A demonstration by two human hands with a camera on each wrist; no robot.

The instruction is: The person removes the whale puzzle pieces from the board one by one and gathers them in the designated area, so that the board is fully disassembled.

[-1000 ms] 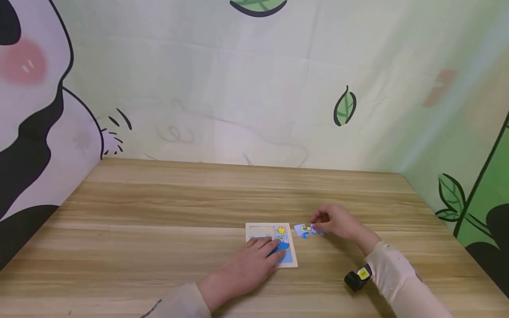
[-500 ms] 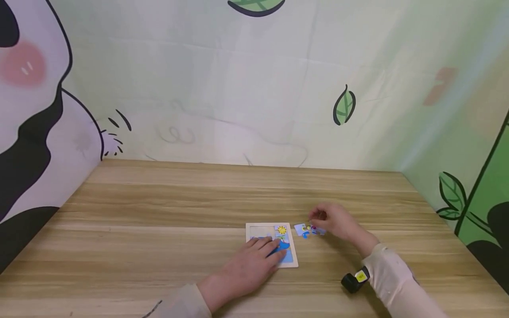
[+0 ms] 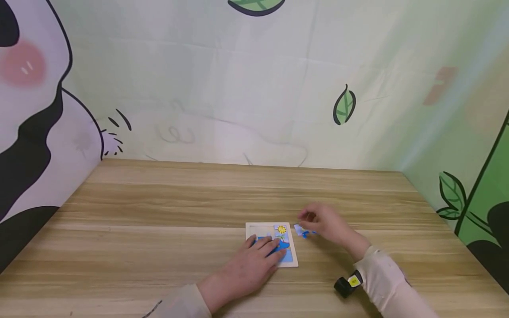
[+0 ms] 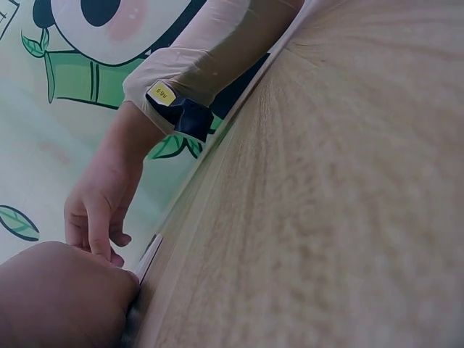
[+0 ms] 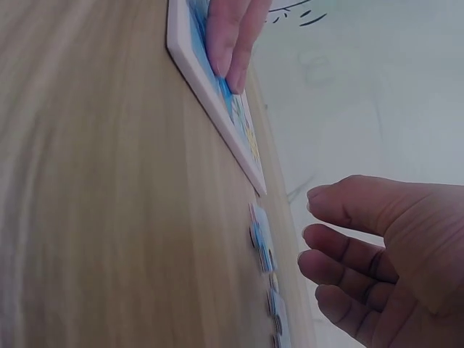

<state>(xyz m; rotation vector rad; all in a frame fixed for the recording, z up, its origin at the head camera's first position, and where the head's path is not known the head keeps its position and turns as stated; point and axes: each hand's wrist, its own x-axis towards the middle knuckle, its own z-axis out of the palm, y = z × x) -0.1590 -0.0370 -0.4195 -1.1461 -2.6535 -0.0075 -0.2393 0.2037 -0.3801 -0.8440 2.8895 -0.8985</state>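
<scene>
My left hand (image 3: 249, 266) rests spread on a framed jigsaw puzzle (image 3: 294, 257), its fingers over the blue sea picture. A yellow sun and a small palm show at the puzzle's upper right; the hand hides the lower left. Just right of the frame lie several loose puzzle pieces (image 3: 300, 230), in pale lilac and blue. Above them hovers my right hand (image 3: 329, 224), hiding some from the head view. In the right wrist view, its thumb and loosely bent fingers (image 5: 341, 272) stand apart with nothing between them, beside the row of pieces (image 5: 262, 239).
The wooden table (image 3: 159, 198) extends to a wall hanging (image 3: 222, 88) with leaves and a panda. A black wrist device (image 3: 347, 286) with a yellow label sits at the right sleeve, low over the table. Pale bare board shows at the puzzle's upper left.
My right hand has shifted left over the loose pieces, closer to the puzzle frame, covering the right-hand ones. The left hand stays on the puzzle, its fingers spread slightly wider.
</scene>
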